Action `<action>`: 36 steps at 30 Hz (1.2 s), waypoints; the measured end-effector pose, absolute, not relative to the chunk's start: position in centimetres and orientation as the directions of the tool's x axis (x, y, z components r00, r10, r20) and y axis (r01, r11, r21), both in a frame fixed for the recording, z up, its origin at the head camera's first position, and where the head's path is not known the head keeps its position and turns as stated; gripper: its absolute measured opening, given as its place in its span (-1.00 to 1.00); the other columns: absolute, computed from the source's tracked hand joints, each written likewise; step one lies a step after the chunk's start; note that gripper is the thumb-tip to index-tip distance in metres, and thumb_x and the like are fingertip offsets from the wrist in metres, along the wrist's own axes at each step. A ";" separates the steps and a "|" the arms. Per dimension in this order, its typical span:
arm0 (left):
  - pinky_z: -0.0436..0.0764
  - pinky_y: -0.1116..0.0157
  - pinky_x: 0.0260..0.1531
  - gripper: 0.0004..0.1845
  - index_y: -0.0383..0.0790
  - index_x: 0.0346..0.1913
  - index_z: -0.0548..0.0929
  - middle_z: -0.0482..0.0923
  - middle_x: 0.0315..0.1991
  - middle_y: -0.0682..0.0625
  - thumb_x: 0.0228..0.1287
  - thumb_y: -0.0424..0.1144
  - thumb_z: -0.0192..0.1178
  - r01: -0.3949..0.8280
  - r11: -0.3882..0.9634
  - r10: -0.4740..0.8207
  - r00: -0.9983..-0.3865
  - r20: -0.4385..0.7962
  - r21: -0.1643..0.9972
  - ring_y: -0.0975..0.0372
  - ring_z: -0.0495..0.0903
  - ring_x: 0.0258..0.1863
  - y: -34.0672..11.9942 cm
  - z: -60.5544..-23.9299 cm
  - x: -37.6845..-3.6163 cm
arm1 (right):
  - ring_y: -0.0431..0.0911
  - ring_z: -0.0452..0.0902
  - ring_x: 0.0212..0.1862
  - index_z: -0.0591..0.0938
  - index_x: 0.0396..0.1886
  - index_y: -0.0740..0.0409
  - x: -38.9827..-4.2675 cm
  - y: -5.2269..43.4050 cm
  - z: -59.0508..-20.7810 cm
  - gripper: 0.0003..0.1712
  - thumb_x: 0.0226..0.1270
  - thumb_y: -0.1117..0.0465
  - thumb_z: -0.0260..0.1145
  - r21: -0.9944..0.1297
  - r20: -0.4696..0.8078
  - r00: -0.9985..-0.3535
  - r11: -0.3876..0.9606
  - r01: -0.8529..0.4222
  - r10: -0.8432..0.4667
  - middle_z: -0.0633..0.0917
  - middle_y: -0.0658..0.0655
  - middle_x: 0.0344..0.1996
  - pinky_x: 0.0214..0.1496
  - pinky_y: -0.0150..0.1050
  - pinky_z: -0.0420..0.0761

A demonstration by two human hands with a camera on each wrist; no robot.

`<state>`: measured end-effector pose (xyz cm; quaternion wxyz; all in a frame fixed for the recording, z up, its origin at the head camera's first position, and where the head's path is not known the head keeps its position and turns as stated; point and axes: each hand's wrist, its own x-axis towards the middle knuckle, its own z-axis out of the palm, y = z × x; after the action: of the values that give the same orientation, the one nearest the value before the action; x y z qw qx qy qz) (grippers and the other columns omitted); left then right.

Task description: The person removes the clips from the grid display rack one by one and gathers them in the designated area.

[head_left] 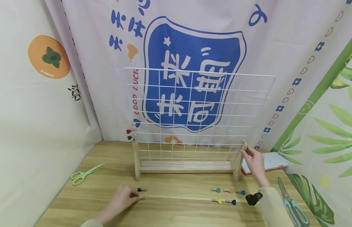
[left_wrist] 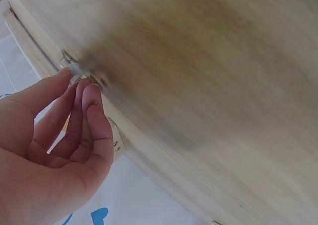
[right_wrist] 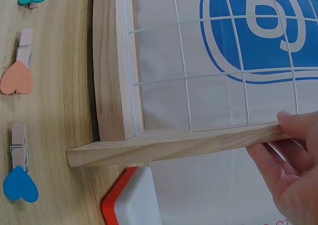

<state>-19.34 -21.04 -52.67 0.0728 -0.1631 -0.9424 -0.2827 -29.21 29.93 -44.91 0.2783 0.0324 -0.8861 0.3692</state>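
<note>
A curtain (head_left: pixel 113 116) is hanging at the far side, and a table (head_left: pixel 176 216) is spreading below it. On the table, the white grid (head_left: pixel 190 101) is standing upright in a wooden stand (head_left: pixel 187 169). A box (head_left: pixel 268 160) is lying flat at the right, just beside the stand. Blue scissors (head_left: pixel 289 200) are lying at the near right, and green scissors (head_left: pixel 85 174) at the left.

The right hand (head_left: pixel 253 160) is grasping the upper end of the right post (head_left: pixel 237 164) between thumb and fingers. The left hand (head_left: pixel 123 198) is pinching a small clip (head_left: pixel 143 197) at the near left; whether this clip is touching the table, I cannot tell.

In my judgement, the work is standing at an early stage. A red clip (head_left: pixel 128 131) and a green clip (head_left: pixel 129 138) are already sitting low at the grid's left edge; maybe another is sitting above, but it is too small to be sure. Off the grid, a dark clip (head_left: pixel 141 189) is lying just beyond the pinched one, and teal (head_left: pixel 216 189), orange (head_left: pixel 229 190), blue (head_left: pixel 241 192), yellow (head_left: pixel 217 200) and navy (head_left: pixel 231 201) clips are waiting at the right.
</note>
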 end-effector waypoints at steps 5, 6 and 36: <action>0.50 0.58 -0.58 -0.94 -0.15 -0.53 0.72 0.67 -0.58 0.08 -0.10 -0.36 0.39 0.327 0.775 0.267 -0.945 0.189 0.540 0.51 0.47 -0.59 -21.2 -52.4 -19.3 | 0.24 0.63 -0.06 0.49 0.16 0.36 -29.2 29.9 -44.9 -0.53 0.31 0.23 0.24 -0.637 0.516 -0.844 0.725 -0.263 0.148 0.65 0.42 -0.08 -0.06 0.00 0.61; 0.50 0.57 -0.59 -0.95 -0.17 -0.52 0.72 0.67 -0.58 0.07 -0.09 -0.37 0.38 0.317 0.770 0.264 -0.948 0.176 0.553 0.51 0.47 -0.60 -21.2 -52.3 -19.3 | 0.24 0.63 -0.05 0.49 0.16 0.36 -29.2 29.9 -44.9 -0.53 0.31 0.23 0.24 -0.639 0.514 -0.845 0.724 -0.262 0.148 0.65 0.42 -0.07 -0.06 0.00 0.61; 0.51 0.78 -0.28 -0.66 -0.22 0.01 0.64 0.71 -0.17 -0.14 0.22 -0.14 0.25 0.393 0.710 -0.075 -0.783 0.617 0.585 0.42 0.63 -0.29 -25.0 -35.5 -26.3 | 0.22 0.64 -0.06 0.50 0.15 0.34 -29.2 30.0 -45.0 -0.54 0.32 0.20 0.23 -0.641 0.503 -0.850 0.727 -0.246 0.156 0.66 0.41 -0.08 -0.07 0.03 0.64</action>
<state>-26.30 -25.01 -35.54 0.3162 -0.0917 -0.8688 -0.3698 -29.24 29.99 -45.03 0.2729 0.0252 -0.8884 0.3683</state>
